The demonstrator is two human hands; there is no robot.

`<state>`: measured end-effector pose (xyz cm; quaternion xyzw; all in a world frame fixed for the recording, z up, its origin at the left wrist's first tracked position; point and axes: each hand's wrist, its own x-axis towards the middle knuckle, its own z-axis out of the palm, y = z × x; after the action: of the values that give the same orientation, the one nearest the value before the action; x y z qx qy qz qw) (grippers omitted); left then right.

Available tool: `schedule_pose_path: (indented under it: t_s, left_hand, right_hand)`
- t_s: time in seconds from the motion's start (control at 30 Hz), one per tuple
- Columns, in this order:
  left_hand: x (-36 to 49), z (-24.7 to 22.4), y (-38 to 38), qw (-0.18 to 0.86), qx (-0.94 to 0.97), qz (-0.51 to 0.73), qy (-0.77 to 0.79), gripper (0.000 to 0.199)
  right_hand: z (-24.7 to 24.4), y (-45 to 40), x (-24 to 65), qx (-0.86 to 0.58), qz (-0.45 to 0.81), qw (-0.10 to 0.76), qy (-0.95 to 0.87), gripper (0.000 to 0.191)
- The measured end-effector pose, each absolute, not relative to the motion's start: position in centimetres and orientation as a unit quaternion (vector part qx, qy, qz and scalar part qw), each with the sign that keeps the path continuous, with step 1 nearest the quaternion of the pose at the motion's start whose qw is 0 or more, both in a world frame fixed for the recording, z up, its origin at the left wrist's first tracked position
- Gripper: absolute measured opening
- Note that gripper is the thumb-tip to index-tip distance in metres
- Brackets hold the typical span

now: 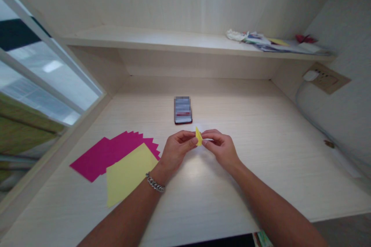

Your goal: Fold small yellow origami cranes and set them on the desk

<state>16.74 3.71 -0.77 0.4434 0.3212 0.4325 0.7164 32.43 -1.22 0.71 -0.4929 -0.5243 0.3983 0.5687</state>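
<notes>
A small folded piece of yellow paper (198, 136) is pinched between my two hands, above the middle of the pale desk. My left hand (177, 148) grips its left side between thumb and fingers, with a chain bracelet (155, 182) on that wrist. On the opposite side, my right hand (222, 146) holds the paper with thumb and fingertips. Left of my left hand lie fanned magenta paper sheets (116, 150), and a yellow sheet (130, 173) partly overlaps them. My left forearm passes in front of the yellow sheet's edge.
Beyond my hands a phone (182, 110) lies on the desk (246, 108). A shelf (159, 42) runs across the back, with papers (272, 42) piled at its right. A cable (307, 112) hangs from the wall socket (327, 78). A window frame borders the left.
</notes>
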Motion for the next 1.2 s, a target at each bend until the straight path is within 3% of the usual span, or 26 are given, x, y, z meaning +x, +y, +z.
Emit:
schedule_pose_path:
  t_s: [0.43, 0.8, 1.2]
  left_hand:
    - [17.0, 0.2, 3.4, 0.586, 0.59, 0.407, 0.379, 0.013]
    - [17.2, -0.5, 3.4, 0.611, 0.561, 0.419, 0.37, 0.019]
    - [17.6, -1.0, 2.7, 0.621, 0.575, 0.413, 0.337, 0.018]
  right_hand:
    - [0.0, -0.9, 32.2, -0.535, 0.447, 0.55, -0.459, 0.017]
    - [-1.0, -0.6, 32.1, -0.544, 0.425, 0.56, -0.458, 0.014]
    - [-0.3, -0.7, 31.9, -0.557, 0.422, 0.571, -0.432, 0.024]
